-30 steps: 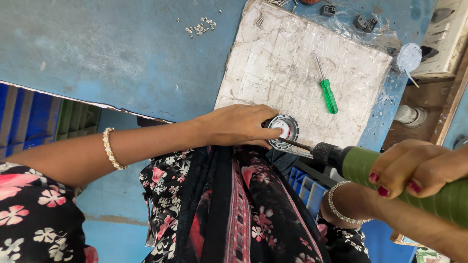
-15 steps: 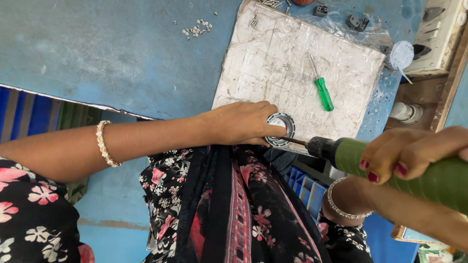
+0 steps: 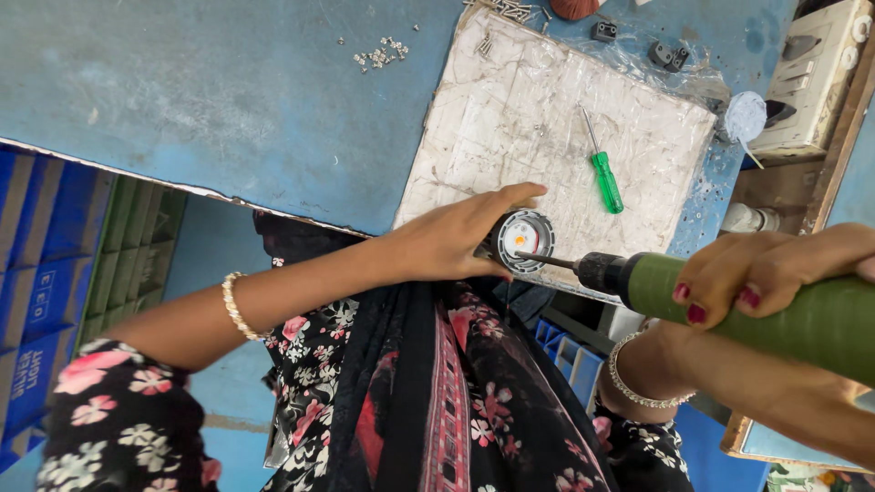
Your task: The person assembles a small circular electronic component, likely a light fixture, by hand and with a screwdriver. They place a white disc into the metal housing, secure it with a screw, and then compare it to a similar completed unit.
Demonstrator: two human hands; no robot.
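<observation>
My left hand (image 3: 460, 237) grips a small round grey part with a white and orange centre (image 3: 521, 239) at the near edge of a worn white board (image 3: 519, 118). In my right hand (image 3: 770, 273) is a green powered screwdriver (image 3: 729, 296). Its thin bit points left and its tip meets the rim of the round part. A green-handled screwdriver (image 3: 602, 178) lies loose on the board, just beyond the part.
The board rests on a blue worktable (image 3: 228, 91). A heap of small screws (image 3: 381, 55) lies on the table, and more screws (image 3: 506, 11) sit at the board's far corner. Black clips (image 3: 665, 53), a white socket box (image 3: 807, 73) and blue crates (image 3: 41, 264) surround the spot.
My left hand has turned the round part so its white and orange face shows. The driver's bit has stayed against the part while the view shifted slightly.
</observation>
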